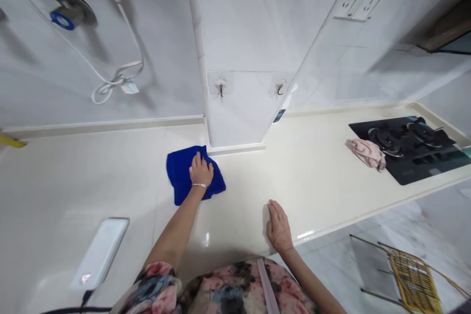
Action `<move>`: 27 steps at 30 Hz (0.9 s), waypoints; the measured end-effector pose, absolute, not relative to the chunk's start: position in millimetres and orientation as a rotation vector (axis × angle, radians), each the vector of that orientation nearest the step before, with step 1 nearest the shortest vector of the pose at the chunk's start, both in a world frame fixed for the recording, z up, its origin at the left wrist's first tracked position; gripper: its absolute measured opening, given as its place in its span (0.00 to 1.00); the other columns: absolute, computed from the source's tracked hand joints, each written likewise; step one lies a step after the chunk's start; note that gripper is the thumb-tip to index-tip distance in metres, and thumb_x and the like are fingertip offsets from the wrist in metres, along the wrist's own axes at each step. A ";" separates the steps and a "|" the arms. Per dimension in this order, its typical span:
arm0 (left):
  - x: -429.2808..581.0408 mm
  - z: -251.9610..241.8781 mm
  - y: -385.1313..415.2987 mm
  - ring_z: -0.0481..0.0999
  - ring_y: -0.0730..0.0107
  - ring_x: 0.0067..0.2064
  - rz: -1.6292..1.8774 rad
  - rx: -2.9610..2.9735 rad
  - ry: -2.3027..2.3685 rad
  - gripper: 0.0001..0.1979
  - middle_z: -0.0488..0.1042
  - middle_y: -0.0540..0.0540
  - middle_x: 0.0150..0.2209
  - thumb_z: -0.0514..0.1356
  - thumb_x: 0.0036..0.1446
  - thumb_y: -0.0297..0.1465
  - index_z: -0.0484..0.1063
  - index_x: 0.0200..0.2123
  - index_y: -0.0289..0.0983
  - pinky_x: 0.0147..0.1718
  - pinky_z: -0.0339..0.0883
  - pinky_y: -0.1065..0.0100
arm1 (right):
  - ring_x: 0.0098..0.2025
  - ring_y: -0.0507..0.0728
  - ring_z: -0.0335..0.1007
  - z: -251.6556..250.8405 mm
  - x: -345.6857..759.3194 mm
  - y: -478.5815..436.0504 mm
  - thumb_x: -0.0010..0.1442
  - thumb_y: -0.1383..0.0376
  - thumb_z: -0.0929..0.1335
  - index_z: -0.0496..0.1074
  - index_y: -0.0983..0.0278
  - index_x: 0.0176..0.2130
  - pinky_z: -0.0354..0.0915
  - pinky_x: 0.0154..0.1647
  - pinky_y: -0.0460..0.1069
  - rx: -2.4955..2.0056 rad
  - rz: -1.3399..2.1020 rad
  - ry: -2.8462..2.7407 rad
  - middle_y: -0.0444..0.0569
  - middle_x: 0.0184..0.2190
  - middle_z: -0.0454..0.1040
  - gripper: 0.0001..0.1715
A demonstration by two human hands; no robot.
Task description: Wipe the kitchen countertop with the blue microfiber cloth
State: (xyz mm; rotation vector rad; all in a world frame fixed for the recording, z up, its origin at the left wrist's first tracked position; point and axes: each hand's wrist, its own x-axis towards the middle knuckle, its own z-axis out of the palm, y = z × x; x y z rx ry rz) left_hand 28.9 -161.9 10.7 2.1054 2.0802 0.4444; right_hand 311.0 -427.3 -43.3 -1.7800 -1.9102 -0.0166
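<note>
A blue cloth [180,171] lies spread on the cream counter [309,171], beside the foot of the white wall pillar. My left hand [201,170] rests palm down on the cloth, its fingers a little apart, with a bracelet at the wrist. To the right, near the counter's front edge, my right hand [278,228] lies on the bare surface with its fingers together and nothing visible in it.
A white power bank [101,252] with a black cable lies front left. At the right, a pink cloth [367,153] touches the black gas hob [412,162]. A yellow chair [414,274] stands on the floor. Hooks [221,87] and a looped white cable [117,78] hang on the walls.
</note>
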 end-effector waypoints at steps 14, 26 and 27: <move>143.3 5.8 -252.8 0.47 0.51 0.77 0.276 2.496 1.483 0.31 0.49 0.40 0.76 0.48 0.70 0.39 0.59 0.73 0.36 0.70 0.55 0.51 | 0.74 0.64 0.52 -45.5 304.4 -425.0 0.54 0.78 0.60 0.59 0.69 0.69 0.62 0.72 0.66 -1.826 0.056 -1.875 0.61 0.69 0.63 0.44; 284.4 7.3 -164.4 0.47 0.55 0.76 0.247 2.482 1.196 0.33 0.49 0.42 0.77 0.50 0.68 0.41 0.57 0.73 0.39 0.69 0.53 0.51 | 0.74 0.67 0.51 -33.2 300.6 -426.5 0.51 0.77 0.62 0.54 0.70 0.72 0.64 0.70 0.68 -1.875 0.204 -1.848 0.61 0.71 0.60 0.50; 293.2 7.3 -156.6 0.47 0.55 0.76 0.231 2.470 1.201 0.33 0.48 0.41 0.77 0.50 0.68 0.41 0.56 0.74 0.39 0.68 0.54 0.51 | 0.74 0.67 0.50 -32.9 300.7 -426.4 0.51 0.77 0.62 0.54 0.70 0.72 0.63 0.70 0.68 -1.877 0.225 -1.839 0.61 0.71 0.59 0.51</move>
